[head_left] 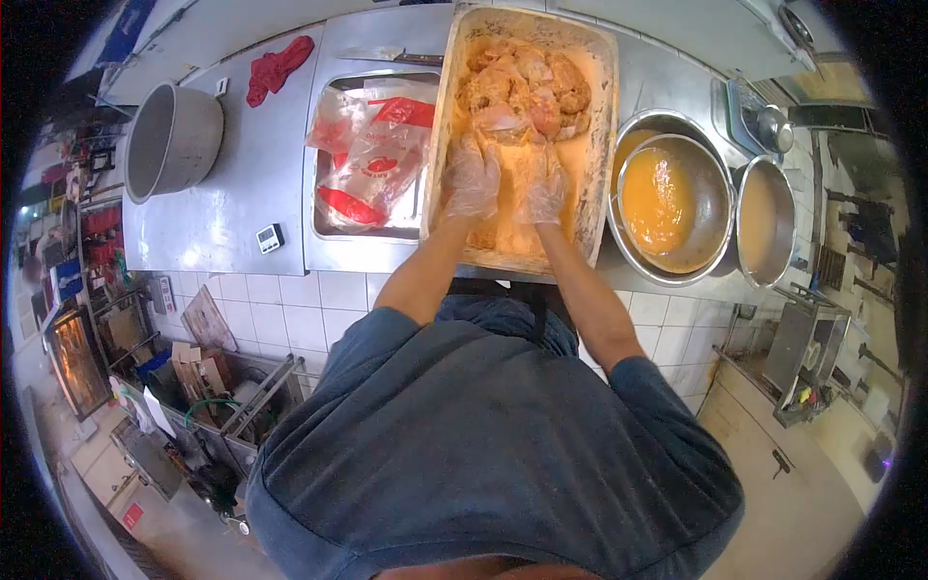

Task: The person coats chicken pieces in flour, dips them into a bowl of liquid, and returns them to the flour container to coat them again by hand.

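Note:
Both of my hands wear clear plastic gloves and are inside a large pale tub [611, 106] of orange flour mix [512, 179]. A heap of raw, coated chicken pieces [527, 87] fills the far end. My left hand [472, 179] lies by the tub's left side, its fingers stretched toward the near edge of the heap. To the right, my right hand [543, 188] points the same way, fingertips close to the chicken and partly lost in the flour. Neither hand visibly grips a piece. Whether the fingertips touch the chicken is hard to make out.
Left of the tub, a steel tray [319, 208] holds red-and-clear plastic bags [382, 159]. A knife [416, 59] lies behind it. Steel bowls with yellow liquid [657, 203] and a pot of cloudy liquid [764, 217] stand right. Further left are a pot [172, 140], red cloth [278, 70] and timer [270, 238].

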### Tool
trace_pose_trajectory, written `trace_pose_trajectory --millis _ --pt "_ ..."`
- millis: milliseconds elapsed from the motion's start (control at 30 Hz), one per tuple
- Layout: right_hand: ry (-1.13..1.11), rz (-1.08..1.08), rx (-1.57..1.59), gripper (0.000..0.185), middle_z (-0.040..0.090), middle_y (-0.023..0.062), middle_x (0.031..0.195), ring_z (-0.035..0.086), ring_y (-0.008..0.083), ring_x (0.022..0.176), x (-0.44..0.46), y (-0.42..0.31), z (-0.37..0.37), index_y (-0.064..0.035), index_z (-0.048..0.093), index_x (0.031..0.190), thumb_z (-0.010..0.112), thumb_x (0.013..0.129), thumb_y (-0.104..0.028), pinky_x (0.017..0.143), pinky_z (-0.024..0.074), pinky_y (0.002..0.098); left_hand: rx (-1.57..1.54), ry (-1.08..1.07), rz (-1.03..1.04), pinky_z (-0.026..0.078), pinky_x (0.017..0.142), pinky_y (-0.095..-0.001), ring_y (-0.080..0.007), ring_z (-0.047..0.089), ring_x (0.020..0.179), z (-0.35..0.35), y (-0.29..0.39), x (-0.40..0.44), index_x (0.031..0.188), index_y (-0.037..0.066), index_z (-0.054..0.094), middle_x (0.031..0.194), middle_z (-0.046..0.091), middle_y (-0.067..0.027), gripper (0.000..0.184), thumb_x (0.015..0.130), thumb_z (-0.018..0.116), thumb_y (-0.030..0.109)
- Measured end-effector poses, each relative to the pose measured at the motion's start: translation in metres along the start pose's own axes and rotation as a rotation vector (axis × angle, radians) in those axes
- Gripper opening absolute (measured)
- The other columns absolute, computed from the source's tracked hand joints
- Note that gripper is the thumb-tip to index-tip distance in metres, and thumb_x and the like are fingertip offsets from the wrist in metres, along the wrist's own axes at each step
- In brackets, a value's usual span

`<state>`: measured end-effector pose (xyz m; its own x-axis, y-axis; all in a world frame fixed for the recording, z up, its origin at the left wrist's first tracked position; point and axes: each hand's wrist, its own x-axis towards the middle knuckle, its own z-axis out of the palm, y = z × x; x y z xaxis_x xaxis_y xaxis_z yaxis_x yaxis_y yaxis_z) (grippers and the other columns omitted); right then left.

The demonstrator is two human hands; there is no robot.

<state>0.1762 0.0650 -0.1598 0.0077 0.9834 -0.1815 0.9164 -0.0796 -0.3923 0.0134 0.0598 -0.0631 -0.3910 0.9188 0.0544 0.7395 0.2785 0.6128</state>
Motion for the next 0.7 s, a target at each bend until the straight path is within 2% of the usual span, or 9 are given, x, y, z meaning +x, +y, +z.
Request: trace_pose_trajectory --millis 100,200,300,367,433,500,567,633,700 --pt "0.135 -0.056 0.034 0.039 0.06 0.0176 0.123 0.057 0.036 0.111 -0.001 0.004 0.029 -0.0059 0.055 0.136 0.05 0.101 -0.021 0.101 0.0433 0.0449 0.004 -0.097 -0.022 0.048 0.091 -0.0523 -0.0455 0.059 0.109 -0.003 -0.002 -0.016 0.126 -0.003 0.055 0.119 0.06 -0.0297 0.048 0.1 0.048 0.036" --pt "0.448 -0.277 0.193 0.041 0.06 0.0165 0.126 0.056 0.0345 0.114 -0.005 0.004 0.056 -0.0052 0.053 0.139 0.049 0.101 -0.018 0.104 0.0423 0.0428 -0.235 -0.195 -0.104 0.047 0.095 -0.0508 -0.0414 0.059 0.114 0.052 -0.045 -0.018 0.13 -0.006 0.054 0.128 0.057 -0.0282 0.052 0.1 0.049 0.037" --pt "-0.096 0.386 2.244 0.045 0.062 0.0113 0.128 0.06 0.0243 0.114 0.008 0.017 0.091 -0.0077 0.052 0.139 0.041 0.105 -0.034 0.098 0.0495 0.0385 -0.609 -0.286 -0.462 0.047 0.098 -0.0489 -0.0372 0.06 0.114 0.061 -0.038 -0.022 0.132 -0.006 0.053 0.131 0.058 -0.0233 0.053 0.1 0.05 0.037" --pt "-0.011 0.235 1.518 0.04 0.06 0.0142 0.131 0.057 0.0281 0.121 0.006 0.001 0.083 -0.0028 0.055 0.135 0.044 0.103 -0.025 0.104 0.046 0.0392 -0.881 -0.294 -0.753 0.049 0.098 -0.0475 -0.0353 0.061 0.112 0.047 -0.015 -0.02 0.131 -0.005 0.054 0.13 0.06 -0.0207 0.051 0.099 0.051 0.036" --pt "-0.048 0.331 1.542 0.038 0.06 0.0154 0.131 0.057 0.0303 0.123 0.001 -0.03 0.041 -0.0004 0.057 0.132 0.044 0.103 -0.023 0.105 0.046 0.0406 -1.131 -0.256 -0.879 0.049 0.098 -0.0464 -0.0341 0.062 0.113 0.033 0.003 -0.018 0.131 -0.003 0.055 0.129 0.061 -0.0197 0.05 0.099 0.05 0.035" --pt "-0.232 0.701 2.296 0.04 0.063 0.015 0.128 0.06 0.0309 0.119 -0.005 -0.068 -0.037 -0.0006 0.057 0.13 0.042 0.104 -0.027 0.101 0.0496 0.0425 -1.274 -0.227 -0.907 0.049 0.098 -0.0453 -0.0329 0.062 0.113 0.022 0.019 -0.014 0.13 -0.002 0.056 0.129 0.061 -0.0187 0.049 0.098 0.05 0.034" --pt "-0.328 0.591 2.319 0.042 0.064 0.0152 0.127 0.062 0.0312 0.116 0.004 -0.058 -0.04 -0.0017 0.058 0.129 0.042 0.104 -0.031 0.098 0.0515 0.0433 -1.254 -0.227 -0.832 0.05 0.097 -0.0441 -0.0317 0.062 0.114 0.012 0.032 -0.007 0.13 -0.001 0.057 0.129 0.062 -0.0177 0.047 0.098 0.05 0.034" --pt "-0.291 0.433 2.239 0.042 0.065 0.0143 0.121 0.064 0.0311 0.11 0.014 -0.058 -0.045 -0.0029 0.06 0.127 0.043 0.103 -0.033 0.093 0.0531 0.0429 -0.994 -0.29 -0.634 0.05 0.097 -0.043 -0.0305 0.062 0.114 0.0 0.04 0.008 0.129 0.001 0.058 0.129 0.063 -0.0168 0.046 0.097 0.05 0.033" --pt "-0.12 0.234 2.049 0.04 0.068 0.0122 0.109 0.066 0.0307 0.099 0.028 -0.069 -0.069 -0.0043 0.062 0.124 0.045 0.102 -0.034 0.084 0.0543 0.0413 -0.235 -0.445 -0.22 0.051 0.097 -0.0418 -0.0293 0.063 0.114 -0.032 0.049 0.026 0.129 0.002 0.059 0.129 0.063 -0.0158 0.045 0.097 0.05 0.032"
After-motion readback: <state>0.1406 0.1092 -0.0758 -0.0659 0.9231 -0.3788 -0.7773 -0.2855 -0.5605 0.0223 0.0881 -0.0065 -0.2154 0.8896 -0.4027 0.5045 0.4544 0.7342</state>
